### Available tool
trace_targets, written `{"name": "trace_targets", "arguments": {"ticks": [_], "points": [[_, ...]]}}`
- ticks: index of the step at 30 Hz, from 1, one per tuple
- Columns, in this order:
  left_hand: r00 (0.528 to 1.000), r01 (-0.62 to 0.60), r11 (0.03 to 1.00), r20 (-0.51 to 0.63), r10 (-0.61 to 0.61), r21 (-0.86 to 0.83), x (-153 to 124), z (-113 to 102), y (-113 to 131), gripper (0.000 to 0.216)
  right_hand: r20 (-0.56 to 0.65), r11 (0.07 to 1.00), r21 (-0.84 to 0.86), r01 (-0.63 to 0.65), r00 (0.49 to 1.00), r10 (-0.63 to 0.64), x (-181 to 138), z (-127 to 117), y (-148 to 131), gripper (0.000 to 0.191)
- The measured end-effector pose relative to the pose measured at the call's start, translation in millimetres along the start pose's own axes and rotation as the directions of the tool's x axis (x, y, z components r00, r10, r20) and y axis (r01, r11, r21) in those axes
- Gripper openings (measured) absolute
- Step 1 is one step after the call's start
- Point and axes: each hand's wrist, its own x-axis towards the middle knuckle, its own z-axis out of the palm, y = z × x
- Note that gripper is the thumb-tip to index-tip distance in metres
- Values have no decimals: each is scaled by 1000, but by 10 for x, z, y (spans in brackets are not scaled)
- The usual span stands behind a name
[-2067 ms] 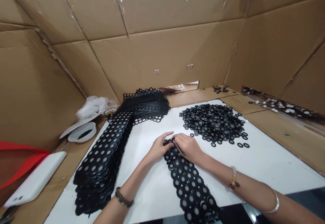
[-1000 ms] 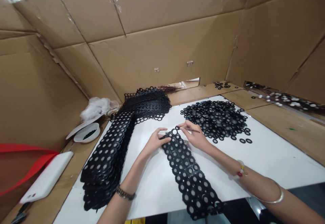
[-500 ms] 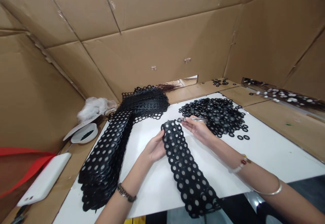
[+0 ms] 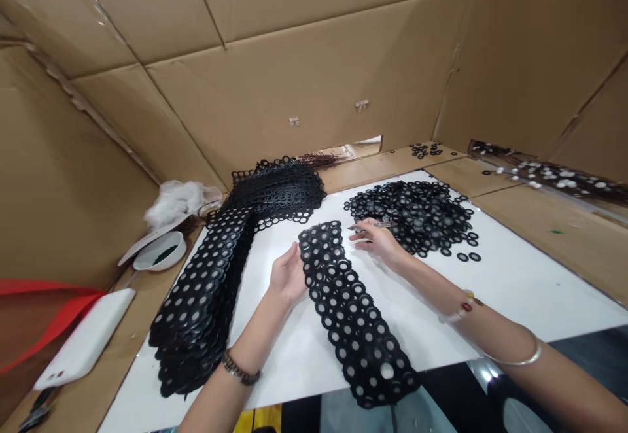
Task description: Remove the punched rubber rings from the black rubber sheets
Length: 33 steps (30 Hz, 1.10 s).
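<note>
Head view: bare white board [image 4: 515,282] lies open right of the black ring strip [image 4: 349,295], whose near end overhangs the front edge; a gap separates it from the stacked strips [image 4: 199,289]. Left hand [image 4: 288,275] grips the strip's far left edge; right hand [image 4: 377,242], off its far right corner, pinches a slim tool [image 4: 385,224] near loose rings [image 4: 422,210].

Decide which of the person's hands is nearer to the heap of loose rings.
Right. The right hand is at the near left edge of the heap; the left hand is farther left, at the black strip.
</note>
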Motion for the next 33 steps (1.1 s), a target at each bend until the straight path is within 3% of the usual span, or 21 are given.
{"name": "trace_targets", "arguments": {"ticks": [3,8,13,17,23,33], "points": [[993,9,1000,-121,-11,-21,37,-19,26,24,-11,1000,-9,9,1000,-9,27,4,16,7],[976,-54,995,-215,35,-83,107,-79,133,25,15,998,-56,-29,999,30,19,-10,4,6],[924,-155,978,-370,94,-138,214,-293,232,25,90,985,-146,-87,991,101,-33,8,-12,16],[880,-198,969,-462,108,-151,288,-438,280,21,67,966,-243,-84,992,103,10,1,43,27],[877,-211,970,-462,134,-118,323,-462,340,16,56,917,-397,31,998,-9,135,-76,137,29],[889,-138,990,-445,113,-24,329,-396,295,15,225,736,-641,218,970,-92,94,-95,138,14]]}}
